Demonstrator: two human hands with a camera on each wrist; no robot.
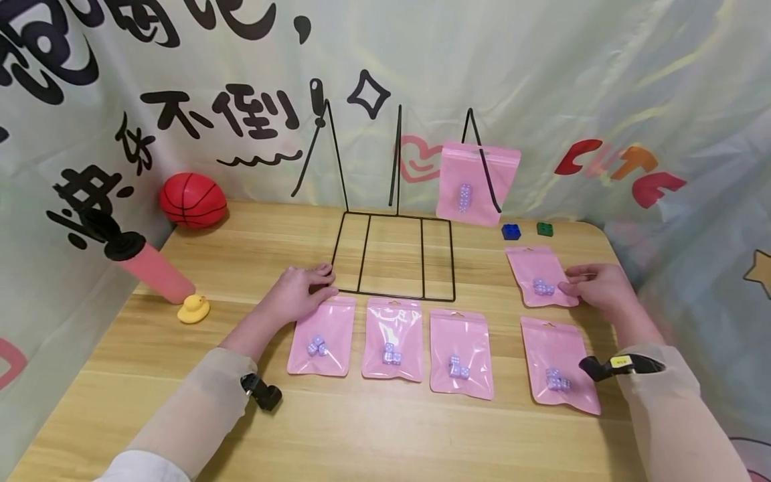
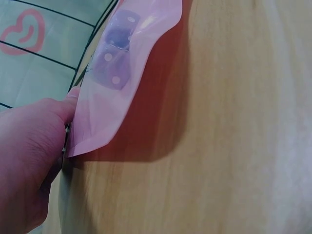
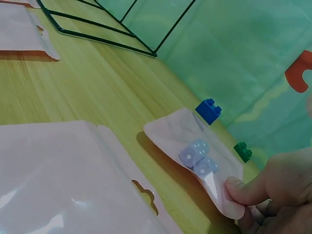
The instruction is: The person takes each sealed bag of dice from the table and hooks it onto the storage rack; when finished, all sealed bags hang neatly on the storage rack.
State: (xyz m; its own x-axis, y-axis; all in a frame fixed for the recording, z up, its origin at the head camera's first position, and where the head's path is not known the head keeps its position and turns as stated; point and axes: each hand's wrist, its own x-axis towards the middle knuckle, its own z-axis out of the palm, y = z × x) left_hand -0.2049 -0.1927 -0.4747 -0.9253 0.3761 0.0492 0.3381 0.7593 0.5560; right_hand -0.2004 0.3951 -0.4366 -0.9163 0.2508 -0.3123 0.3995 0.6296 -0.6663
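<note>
My left hand is at the front left corner of a black wire display rack, thumb and fingers around its base wire. Just below that hand lies a pink zip bag of dice, which also shows close up in the left wrist view. With thumb and fingers, my right hand pinches the lower right edge of another pink dice bag on the table's right side. In the right wrist view the thumb presses on that bag's corner. A further pink bag hangs from the rack's right hook.
More pink dice bags lie along the front: one in the middle, one beside it, one at right. Blue and green blocks stand behind. At left are a red ball, a pink pump and a yellow duck.
</note>
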